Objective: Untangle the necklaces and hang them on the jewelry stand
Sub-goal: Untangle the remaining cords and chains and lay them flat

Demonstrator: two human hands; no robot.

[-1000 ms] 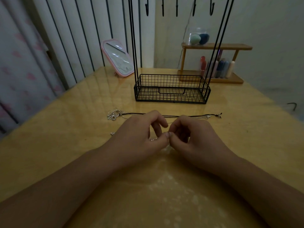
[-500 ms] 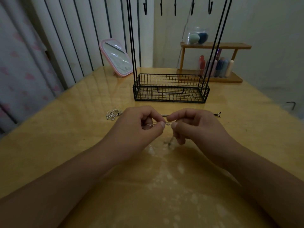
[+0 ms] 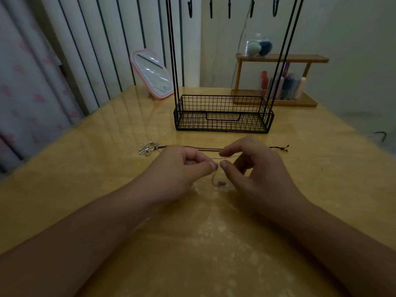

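Head view: left hand (image 3: 177,168) & right hand (image 3: 252,166) both pinch thin silver chain necklace (image 3: 227,157); hard tug prob tightens knot w/ black cord necklace (image 3: 192,147).

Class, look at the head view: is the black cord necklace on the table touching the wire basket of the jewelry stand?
Apart. The head view shows bare table between the black cord necklace and the wire basket.

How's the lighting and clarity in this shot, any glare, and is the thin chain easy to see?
Head view: dim and murky; pale glare patches on the glossy table; wide-angle bending tilts the jewelry stand rods; the thin chain pinched by the left hand and right hand is faint.
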